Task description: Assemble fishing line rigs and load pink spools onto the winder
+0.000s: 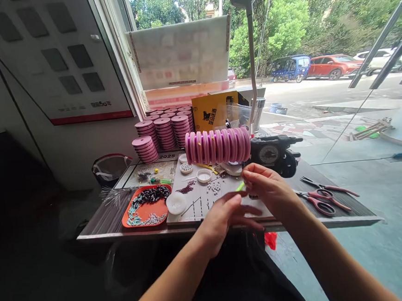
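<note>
Over the front of the white work board point(188, 218), my left hand point(223, 213) reaches rightward with fingers stretched and somewhat blurred. Just beyond it my right hand point(264, 185) is closed in a pinch; what lies between its fingertips is too small to make out. A bright green strip point(240, 186) shows beside those fingertips. Above both hands, a row of pink spools point(218, 147) sits side by side on a black winding device point(269, 154). Small pale beads point(213, 187) lie loose on the board near a shallow white dish point(204, 175) and a round white lid point(176, 203).
An orange tray point(125, 216) holds black, turquoise and silvery beads at the left. Pliers and red-handled scissors point(322, 206) lie at the right. Stacked pink spools point(165, 132) and a yellow box point(200, 104) stand behind; a lamp arm point(252, 63) rises by the window.
</note>
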Demonstrator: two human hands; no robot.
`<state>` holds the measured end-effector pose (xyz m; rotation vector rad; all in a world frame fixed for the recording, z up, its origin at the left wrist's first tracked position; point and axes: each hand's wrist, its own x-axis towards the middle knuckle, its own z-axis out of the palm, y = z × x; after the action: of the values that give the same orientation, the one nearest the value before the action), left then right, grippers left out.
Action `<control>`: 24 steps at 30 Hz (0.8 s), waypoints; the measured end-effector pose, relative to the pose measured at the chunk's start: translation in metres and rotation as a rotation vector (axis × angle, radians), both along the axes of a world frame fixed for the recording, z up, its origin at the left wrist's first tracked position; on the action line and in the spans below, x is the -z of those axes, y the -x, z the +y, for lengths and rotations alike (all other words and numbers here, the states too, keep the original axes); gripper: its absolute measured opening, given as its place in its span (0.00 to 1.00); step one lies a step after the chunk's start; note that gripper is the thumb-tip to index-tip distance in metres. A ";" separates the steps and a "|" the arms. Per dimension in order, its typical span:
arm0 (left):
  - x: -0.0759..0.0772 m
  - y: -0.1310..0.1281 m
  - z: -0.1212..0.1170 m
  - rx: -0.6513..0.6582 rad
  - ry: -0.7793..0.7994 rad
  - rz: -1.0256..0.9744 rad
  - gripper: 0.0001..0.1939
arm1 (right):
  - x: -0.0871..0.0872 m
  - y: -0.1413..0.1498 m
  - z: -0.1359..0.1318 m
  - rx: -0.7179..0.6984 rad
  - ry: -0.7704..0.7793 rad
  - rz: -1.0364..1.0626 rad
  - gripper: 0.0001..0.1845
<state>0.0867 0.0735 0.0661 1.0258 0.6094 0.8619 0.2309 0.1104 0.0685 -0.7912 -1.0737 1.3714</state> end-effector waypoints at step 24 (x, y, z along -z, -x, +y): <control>-0.008 -0.020 0.013 -0.176 0.176 -0.048 0.07 | -0.008 -0.006 0.001 0.051 -0.139 -0.203 0.15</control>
<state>0.1062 0.0862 0.0743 0.7985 0.7294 0.9662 0.2371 0.1109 0.0762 -0.8625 -1.2836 1.1776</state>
